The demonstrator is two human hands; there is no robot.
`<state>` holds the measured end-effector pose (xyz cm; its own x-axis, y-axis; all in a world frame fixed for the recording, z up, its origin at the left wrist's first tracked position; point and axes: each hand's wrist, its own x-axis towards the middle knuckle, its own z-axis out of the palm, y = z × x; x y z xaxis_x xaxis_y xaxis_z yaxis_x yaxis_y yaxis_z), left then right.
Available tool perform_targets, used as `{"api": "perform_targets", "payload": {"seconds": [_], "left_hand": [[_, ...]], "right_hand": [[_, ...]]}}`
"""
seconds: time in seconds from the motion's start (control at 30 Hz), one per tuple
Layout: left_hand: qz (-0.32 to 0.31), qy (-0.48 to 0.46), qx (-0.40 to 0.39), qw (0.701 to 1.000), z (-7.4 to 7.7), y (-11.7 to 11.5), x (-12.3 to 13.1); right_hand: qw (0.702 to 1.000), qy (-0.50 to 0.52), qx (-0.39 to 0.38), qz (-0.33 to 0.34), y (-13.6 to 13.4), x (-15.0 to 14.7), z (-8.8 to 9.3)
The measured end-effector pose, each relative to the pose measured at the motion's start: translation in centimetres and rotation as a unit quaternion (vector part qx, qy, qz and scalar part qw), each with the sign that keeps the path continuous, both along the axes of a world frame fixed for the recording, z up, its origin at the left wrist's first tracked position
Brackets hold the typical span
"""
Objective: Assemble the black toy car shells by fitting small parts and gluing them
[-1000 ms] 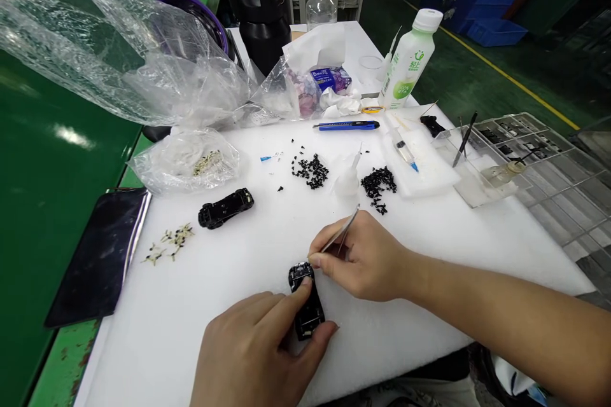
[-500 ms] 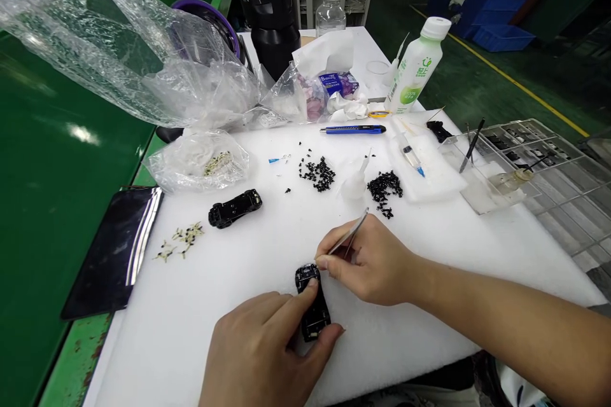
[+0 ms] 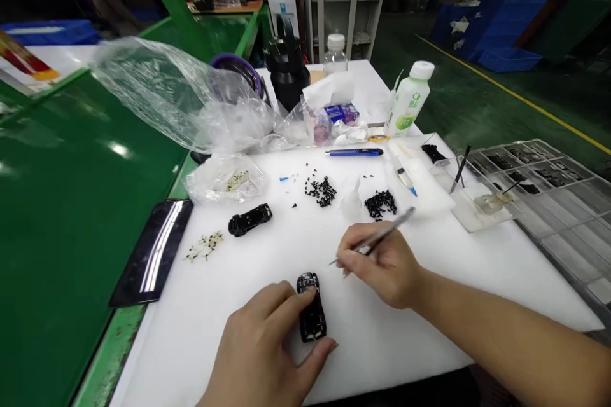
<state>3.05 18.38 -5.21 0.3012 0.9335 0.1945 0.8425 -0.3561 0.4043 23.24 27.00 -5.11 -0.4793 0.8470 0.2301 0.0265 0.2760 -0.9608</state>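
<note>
Left fingers (image 3: 292,303) on top of the black model car (image 3: 312,324)

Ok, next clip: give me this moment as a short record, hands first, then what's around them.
left hand: holds a black toy car against the foam
right hand: holds tweezers, tips beside the car, not touching it
surface: white foam sheet
nearby: second black toy car; two piles of small black parts
further: blue craft knife; syringe
</note>
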Motion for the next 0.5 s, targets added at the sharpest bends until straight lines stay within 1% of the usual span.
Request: {"api": "perform_targets", "payload": {"seconds": [0.07, 0.1, 0.17, 0.2, 0.27, 0.33, 0.37, 0.43, 0.5], "left_hand": [[0.013, 0.011, -0.018, 1.0, 0.7, -0.3, -0.3], [0.018, 0.023, -0.029, 0.999, 1.1, -0.4, -0.4], [0.013, 0.052, -0.055, 0.997, 1.8, -0.5, -0.5], [0.002, 0.064, -0.07, 0.996, 2.2, -0.4, -0.5], [-0.024, 0.073, -0.089, 0.993, 2.8, -0.1, -0.2], [-0.037, 0.074, -0.097, 0.992, 3.2, 0.4, 0.3], [-0.033, 0.079, -0.096, 0.992, 3.4, 0.6, 0.5], [-0.005, 0.098, -0.084, 0.992, 3.5, 1.0, 0.8], [0.025, 0.114, -0.075, 0.99, 3.7, 1.1, 0.6]], "right_hand": [[0.993, 0.073, 0.083, -0.043, -0.1, 1.1, 0.3], [0.984, 0.104, 0.121, -0.077, -0.1, 1.7, 0.4], [0.958, 0.154, 0.178, -0.163, 0.3, 3.0, 0.7], [0.946, 0.17, 0.189, -0.201, 0.7, 3.6, 1.0], [0.936, 0.192, 0.168, -0.244, 1.6, 4.6, 1.5], [0.937, 0.218, 0.106, -0.251, 2.4, 5.3, 2.0], [0.94, 0.229, 0.066, -0.245, 2.8, 5.5, 2.2], [0.944, 0.236, -0.009, -0.23, 3.4, 5.6, 2.2], [0.955, 0.194, -0.047, -0.219, 3.9, 5.5, 2.0]]}}
